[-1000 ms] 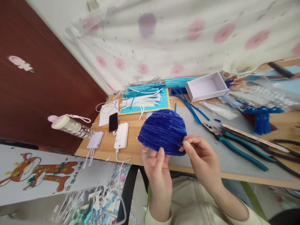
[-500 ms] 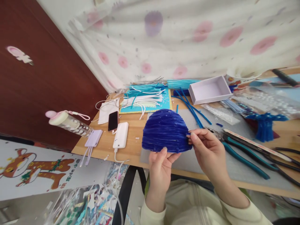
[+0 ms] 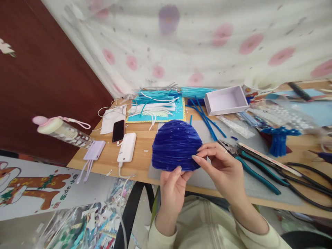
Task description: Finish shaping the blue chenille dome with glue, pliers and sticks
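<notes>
A dark blue dome [image 3: 175, 144] made of coiled fuzzy pipe cleaners is held up over the front edge of the wooden table [image 3: 135, 162]. My left hand [image 3: 172, 190] grips its lower rim from below, thumb on the front. My right hand [image 3: 220, 166] pinches the dome's right side with fingertips pressed on the fuzzy surface. Teal-handled pliers [image 3: 252, 169] lie on the grey mat [image 3: 261, 183] just right of my right hand.
Loose blue pipe cleaners [image 3: 206, 119], a white open box [image 3: 226, 100], teal and white strips on a blue card [image 3: 155, 107], a phone [image 3: 118, 131], two power banks [image 3: 127, 147], a bottle [image 3: 61, 129] and a blue tassel [image 3: 278, 140] are spread over the table. Black-handled tools [image 3: 308, 183] lie right.
The dome has been turned slightly and shifted left. My right hand moved from its lower right edge up onto its right side. The view drifted.
</notes>
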`<state>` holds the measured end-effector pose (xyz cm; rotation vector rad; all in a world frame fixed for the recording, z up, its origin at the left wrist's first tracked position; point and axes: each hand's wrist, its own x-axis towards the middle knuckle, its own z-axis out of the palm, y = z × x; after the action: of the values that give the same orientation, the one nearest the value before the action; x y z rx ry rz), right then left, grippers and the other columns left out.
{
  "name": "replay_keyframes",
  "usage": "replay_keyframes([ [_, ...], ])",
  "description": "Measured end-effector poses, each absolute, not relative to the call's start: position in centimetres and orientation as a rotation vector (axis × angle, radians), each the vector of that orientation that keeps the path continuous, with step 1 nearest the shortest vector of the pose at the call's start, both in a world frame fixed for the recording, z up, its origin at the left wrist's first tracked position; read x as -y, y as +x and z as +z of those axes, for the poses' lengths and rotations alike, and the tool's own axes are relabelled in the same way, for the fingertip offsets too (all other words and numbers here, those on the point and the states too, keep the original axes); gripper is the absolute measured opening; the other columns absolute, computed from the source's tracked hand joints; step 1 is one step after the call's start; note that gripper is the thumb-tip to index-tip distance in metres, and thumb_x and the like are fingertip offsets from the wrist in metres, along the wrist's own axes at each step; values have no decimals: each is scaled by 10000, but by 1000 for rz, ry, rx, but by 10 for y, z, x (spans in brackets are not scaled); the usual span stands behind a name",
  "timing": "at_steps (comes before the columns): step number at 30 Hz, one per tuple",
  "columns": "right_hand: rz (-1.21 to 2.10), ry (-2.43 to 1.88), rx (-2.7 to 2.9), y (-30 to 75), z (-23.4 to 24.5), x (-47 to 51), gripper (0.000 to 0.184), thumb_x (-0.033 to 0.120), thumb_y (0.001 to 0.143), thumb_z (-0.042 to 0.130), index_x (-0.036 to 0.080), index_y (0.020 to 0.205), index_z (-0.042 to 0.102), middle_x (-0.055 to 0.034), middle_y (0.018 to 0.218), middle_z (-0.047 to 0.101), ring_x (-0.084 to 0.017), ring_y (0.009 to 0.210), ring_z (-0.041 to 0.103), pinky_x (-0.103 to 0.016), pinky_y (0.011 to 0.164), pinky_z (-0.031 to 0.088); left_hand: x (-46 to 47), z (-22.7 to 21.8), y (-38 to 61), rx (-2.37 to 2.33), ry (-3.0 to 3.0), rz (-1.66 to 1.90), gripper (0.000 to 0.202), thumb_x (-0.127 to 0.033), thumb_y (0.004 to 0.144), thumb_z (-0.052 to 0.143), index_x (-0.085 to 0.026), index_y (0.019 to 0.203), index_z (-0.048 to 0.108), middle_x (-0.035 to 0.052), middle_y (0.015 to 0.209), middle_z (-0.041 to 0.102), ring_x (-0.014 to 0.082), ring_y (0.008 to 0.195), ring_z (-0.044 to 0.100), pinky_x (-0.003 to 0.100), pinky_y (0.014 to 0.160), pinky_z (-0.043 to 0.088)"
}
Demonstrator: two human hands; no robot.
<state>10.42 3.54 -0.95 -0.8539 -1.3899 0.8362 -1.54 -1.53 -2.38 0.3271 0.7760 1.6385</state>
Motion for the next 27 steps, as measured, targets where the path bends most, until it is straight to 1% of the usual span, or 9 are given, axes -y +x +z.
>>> replay_keyframes([
  [4,797,-886,1427,104,-13,-33,75,193,839,779,264,830,756,-27,851,686,-186,831,648,-319,708,534,17,-25,-15,-809,337,1642,305,-313,750,804,-219,1033,745,78,998,799,289,1004,749,493,924,600],
  [8,751,-917,1456,104,-18,-28,82,181,854,762,261,863,748,-39,897,677,-199,875,641,-340,734,526,19,-25,-14,-833,325,1647,334,-330,752,807,-221,1060,736,76,1007,791,285,985,747,492,918,602],
  [11,752,-912,1463,105,-21,-27,94,166,863,752,257,860,730,-35,906,665,-194,891,631,-341,758,515,18,-25,-12,-808,300,1663,355,-319,748,817,-232,1081,733,65,1009,790,265,982,748,458,904,612],
  [15,765,-908,1484,107,-23,-31,103,155,882,730,255,871,708,-32,927,654,-188,912,626,-336,783,504,17,-25,-8,-760,290,1677,311,-314,754,832,-252,1045,742,37,959,797,212,907,757,390,874,620],
  [18,734,-886,1484,106,-21,-30,122,132,901,701,252,888,686,-31,947,658,-179,925,631,-331,813,506,16,-24,-5,-765,300,1655,307,-317,754,850,-250,1034,745,35,993,803,205,918,759,383,900,606],
  [20,704,-848,1463,104,-20,-26,144,108,922,664,251,928,660,-34,973,679,-176,947,645,-331,836,512,17,-24,-6,-761,318,1619,300,-345,749,861,-228,1006,757,53,1021,807,226,944,761,404,932,591],
  [21,697,-828,1452,102,-20,-24,152,100,934,641,251,951,642,-36,986,693,-176,960,655,-334,844,517,17,-24,-7,-738,330,1590,312,-395,757,852,-212,995,767,70,1025,809,246,957,762,427,954,580],
  [25,677,-801,1393,95,-24,-18,136,116,974,578,251,981,576,-35,966,731,-184,939,696,-353,821,539,18,-24,-14,-583,324,1467,570,-658,811,706,-157,1073,779,139,1088,800,340,1063,739,534,1070,489],
  [27,614,-798,1362,92,-28,-20,128,122,972,581,249,981,564,-30,934,736,-190,893,709,-363,790,550,18,-24,-17,-543,287,1435,566,-647,847,675,-151,1104,766,142,1118,793,353,1107,722,554,1108,446],
])
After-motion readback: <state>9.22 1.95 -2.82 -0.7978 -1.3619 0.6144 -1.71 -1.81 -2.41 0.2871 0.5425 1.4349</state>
